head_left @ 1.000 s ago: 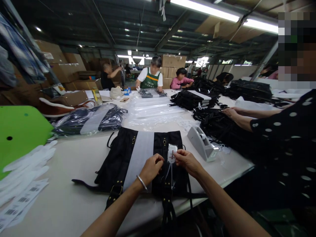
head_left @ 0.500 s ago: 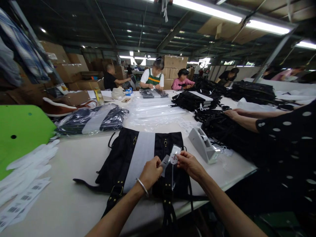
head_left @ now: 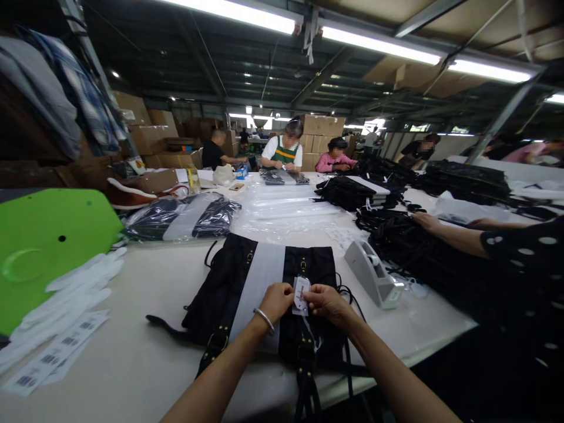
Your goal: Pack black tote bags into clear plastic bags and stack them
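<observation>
A black bag (head_left: 311, 329) with buckled straps lies flat on the table, a pale grey strip (head_left: 259, 276) running down its middle. Over its right half, both hands meet at a white hang tag (head_left: 301, 292), which has a clear plastic sleeve (head_left: 300, 311) around or behind it. My left hand (head_left: 277, 302), with a silver bangle at the wrist, is closed in a pinch at the left edge of tag and sleeve. From the right side, my right hand (head_left: 326, 302) pinches the tag between thumb and fingers. A thin white cord hangs from the tag onto the bag.
A grey tape dispenser (head_left: 372, 276) stands right of the bag. White gloves (head_left: 74, 299) and barcode labels (head_left: 57, 355) lie left, by a green board (head_left: 48, 247). Plastic-wrapped bags (head_left: 185, 217) lie behind. A co-worker's arm (head_left: 458, 238) reaches over black bags (head_left: 405, 249) at right.
My hands have come closer together and lower over the bag. The greyish slip in my left fingers is no longer distinct; tag and sleeve now overlap. The view has shifted slightly.
</observation>
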`<state>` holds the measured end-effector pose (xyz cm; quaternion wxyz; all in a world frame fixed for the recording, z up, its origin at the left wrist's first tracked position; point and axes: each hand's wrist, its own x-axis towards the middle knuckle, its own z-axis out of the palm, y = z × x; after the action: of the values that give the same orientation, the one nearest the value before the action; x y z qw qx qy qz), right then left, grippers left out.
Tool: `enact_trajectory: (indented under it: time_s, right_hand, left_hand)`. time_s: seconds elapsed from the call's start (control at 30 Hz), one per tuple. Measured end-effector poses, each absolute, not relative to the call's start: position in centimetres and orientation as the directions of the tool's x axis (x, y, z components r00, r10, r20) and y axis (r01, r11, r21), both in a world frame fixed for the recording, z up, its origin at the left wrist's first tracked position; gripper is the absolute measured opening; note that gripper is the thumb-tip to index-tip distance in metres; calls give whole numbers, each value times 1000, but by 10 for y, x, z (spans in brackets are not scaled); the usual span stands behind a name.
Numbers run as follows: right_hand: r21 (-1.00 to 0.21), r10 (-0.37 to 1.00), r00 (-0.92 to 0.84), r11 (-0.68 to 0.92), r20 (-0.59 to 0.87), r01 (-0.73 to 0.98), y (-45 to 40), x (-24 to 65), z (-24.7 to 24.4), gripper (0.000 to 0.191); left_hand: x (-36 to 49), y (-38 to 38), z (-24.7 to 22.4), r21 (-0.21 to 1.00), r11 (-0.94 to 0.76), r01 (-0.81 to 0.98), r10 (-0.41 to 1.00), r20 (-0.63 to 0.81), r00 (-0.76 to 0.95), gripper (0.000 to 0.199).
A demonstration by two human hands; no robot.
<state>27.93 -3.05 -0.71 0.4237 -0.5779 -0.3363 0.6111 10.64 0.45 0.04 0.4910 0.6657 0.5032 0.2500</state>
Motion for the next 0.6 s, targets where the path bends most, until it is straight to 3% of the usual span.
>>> enact_trajectory:
  time_s: [0.2,0.3,0.43,0.6]
  right_hand:
    - [-929,923,174,-361,-344,77,-25,271,-23,34]
    - [-928,931,183,-343,-316,142,-23,270,-29,38]
    - [-916,929,170,-357,-328,184,-18,271,-27,38]
    - [-889,906,123,-422,-405,177,-6,275,-17,32]
  left_hand:
    - [54,23,19,781,-228,582,962,89,258,28]
    - [-6,33,22,619,-195,761,979,174,110,41]
    - [-79,36,11,354,25,935,996,71,-53,52]
    - [-88,23,-1,387,130,913,992,-53,-119,35]
